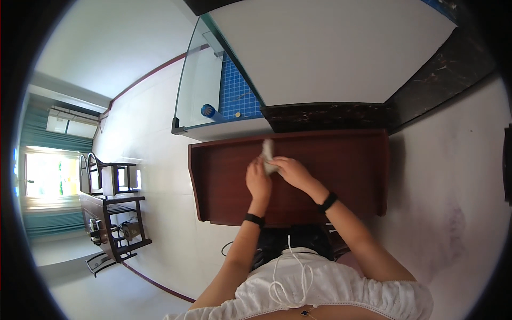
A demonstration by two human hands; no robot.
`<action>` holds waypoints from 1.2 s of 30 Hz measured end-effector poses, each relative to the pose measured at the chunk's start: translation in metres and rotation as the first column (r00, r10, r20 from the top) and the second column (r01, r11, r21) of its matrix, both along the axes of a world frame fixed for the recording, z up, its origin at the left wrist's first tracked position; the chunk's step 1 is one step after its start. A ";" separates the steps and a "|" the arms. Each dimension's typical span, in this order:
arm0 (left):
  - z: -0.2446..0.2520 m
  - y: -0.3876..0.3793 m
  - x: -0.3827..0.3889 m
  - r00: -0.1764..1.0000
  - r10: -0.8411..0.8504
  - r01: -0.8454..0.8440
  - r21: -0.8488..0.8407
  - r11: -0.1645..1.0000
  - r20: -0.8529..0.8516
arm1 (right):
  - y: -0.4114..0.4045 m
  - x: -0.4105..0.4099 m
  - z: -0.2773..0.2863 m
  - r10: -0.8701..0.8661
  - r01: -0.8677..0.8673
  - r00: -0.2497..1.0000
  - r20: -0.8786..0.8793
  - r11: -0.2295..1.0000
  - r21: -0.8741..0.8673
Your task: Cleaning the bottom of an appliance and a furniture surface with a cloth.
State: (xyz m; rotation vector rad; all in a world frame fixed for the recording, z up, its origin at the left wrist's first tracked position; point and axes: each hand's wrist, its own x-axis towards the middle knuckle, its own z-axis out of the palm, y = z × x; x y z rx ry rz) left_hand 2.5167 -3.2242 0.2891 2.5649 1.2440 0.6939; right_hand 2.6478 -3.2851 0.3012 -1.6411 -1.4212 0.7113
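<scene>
Both hands meet over a reddish-brown wooden desk (pixel 340 168) with raised edges at its back and sides. Between them is a small whitish item (pixel 268 151), blurred, perhaps cloth or paper. My left hand (pixel 258 180) grips its left side, with the fingers pointing away from me. From the right, my right hand (pixel 292 170) pinches it between thumb and fingers. The item's upper end sticks out beyond the fingertips. A black band circles each wrist. Whether the item touches the desk top, I cannot tell.
Behind the desk stands a glass-sided enclosure (pixel 188 88) with blue mosaic tile (pixel 238 86) and a blue-topped cylinder (pixel 208 111). Dark marble trim (pixel 328 116) borders a white panel (pixel 320 52). At far left are a wooden table (pixel 94 212) and chairs (pixel 108 172) near a curtained window.
</scene>
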 end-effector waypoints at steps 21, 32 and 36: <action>-0.037 -0.052 0.213 0.816 -0.489 0.529 0.058 0.847 -0.309 | -0.103 0.179 -0.012 -0.364 0.397 0.864 0.348 0.917 -0.028; -0.029 -0.024 0.164 0.791 -0.601 0.601 -0.041 0.798 -0.112 | -0.080 0.147 -0.017 -0.394 0.416 0.889 0.234 0.908 -0.049; -0.012 0.026 0.082 0.911 -0.394 0.381 -0.120 0.917 -0.122 | -0.010 0.087 -0.031 -0.236 0.231 0.950 0.203 0.972 0.050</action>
